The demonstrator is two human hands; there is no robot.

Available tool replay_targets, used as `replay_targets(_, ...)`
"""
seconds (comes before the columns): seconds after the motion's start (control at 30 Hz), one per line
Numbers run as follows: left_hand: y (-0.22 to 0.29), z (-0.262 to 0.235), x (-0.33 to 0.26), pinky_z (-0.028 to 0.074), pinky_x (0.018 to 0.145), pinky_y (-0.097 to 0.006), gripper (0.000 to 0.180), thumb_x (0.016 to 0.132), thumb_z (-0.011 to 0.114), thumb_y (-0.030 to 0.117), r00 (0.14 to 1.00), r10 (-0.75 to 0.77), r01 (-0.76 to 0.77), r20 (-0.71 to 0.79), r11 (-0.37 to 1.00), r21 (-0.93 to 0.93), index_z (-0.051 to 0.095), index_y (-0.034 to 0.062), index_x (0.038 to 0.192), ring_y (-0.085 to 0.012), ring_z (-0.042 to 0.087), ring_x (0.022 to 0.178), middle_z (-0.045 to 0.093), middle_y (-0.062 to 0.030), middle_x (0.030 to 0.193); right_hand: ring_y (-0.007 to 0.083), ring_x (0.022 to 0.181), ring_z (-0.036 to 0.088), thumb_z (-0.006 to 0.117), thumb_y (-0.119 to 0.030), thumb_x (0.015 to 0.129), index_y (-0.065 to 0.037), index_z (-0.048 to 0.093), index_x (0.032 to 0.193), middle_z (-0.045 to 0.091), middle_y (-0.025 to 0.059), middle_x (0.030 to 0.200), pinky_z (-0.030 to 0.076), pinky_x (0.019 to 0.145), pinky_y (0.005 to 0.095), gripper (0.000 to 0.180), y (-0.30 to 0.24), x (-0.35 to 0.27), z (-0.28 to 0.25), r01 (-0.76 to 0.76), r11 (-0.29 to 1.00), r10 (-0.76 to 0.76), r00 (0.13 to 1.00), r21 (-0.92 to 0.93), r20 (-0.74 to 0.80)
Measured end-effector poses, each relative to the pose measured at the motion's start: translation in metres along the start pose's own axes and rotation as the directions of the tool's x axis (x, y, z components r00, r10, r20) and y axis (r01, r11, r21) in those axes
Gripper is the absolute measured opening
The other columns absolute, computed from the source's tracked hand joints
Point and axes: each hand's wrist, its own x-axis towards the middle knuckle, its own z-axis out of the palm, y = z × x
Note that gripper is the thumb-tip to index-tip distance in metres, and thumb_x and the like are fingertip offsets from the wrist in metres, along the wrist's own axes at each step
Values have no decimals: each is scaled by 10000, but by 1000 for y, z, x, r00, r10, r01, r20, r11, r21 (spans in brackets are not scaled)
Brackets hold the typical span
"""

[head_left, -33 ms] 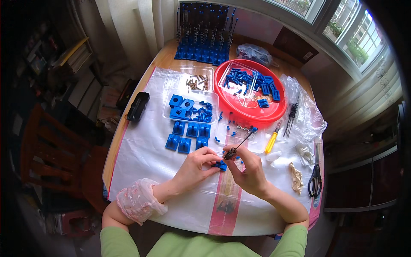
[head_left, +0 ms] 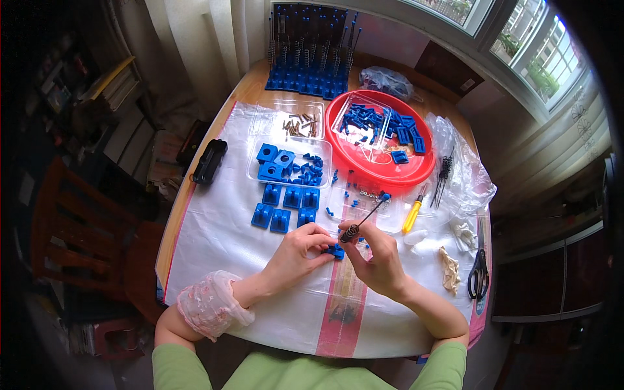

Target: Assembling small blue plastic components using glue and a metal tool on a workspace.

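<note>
My left hand (head_left: 301, 255) is closed, its thumb and fingertips gripping a small blue plastic base (head_left: 337, 251) just above the cloth. Close beside it, my right hand (head_left: 376, 261) pinches a dark coil spring (head_left: 350, 233). A thin dark rod (head_left: 372, 212) runs up and to the right from the spring and ends in a blue tip (head_left: 385, 196). The spring's lower end is right by the blue base; my fingers hide whether the two are joined. Several blue square bases (head_left: 280, 220) with raised humps lie beyond my left hand.
A clear tray (head_left: 251, 170) holds blue parts; another (head_left: 277, 110) holds brass-coloured pins. Beyond stand a red basin (head_left: 383, 177) and finished-looking rows of spring-and-rod pieces (head_left: 307, 77). At right lie a yellow-handled screwdriver (head_left: 411, 217), black scissors (head_left: 478, 276), loose rods (head_left: 444, 175) and plastic bags (head_left: 478, 179).
</note>
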Motion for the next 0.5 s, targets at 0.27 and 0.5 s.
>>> replay_targets(0.27,0,-2,0,604,799,-290,245,840,798,42,999,38,-39,30,998,45,740,32,1077,-172,694,864,643,-82,1028,272,788,706,698,89,841,2,610,1110,675,141,882,561,685,356,295,1,0,1,-8,1000,8,1000,-9,7)
replay_targets(0.5,-1,-1,0,590,785,-295,248,808,804,16,1000,16,-16,16,1000,22,748,25,1049,-177,693,880,663,-73,1052,266,777,709,705,81,843,10,614,1104,681,138,875,563,681,353,286,1,-1,2,-13,1000,13,1000,-12,-12)
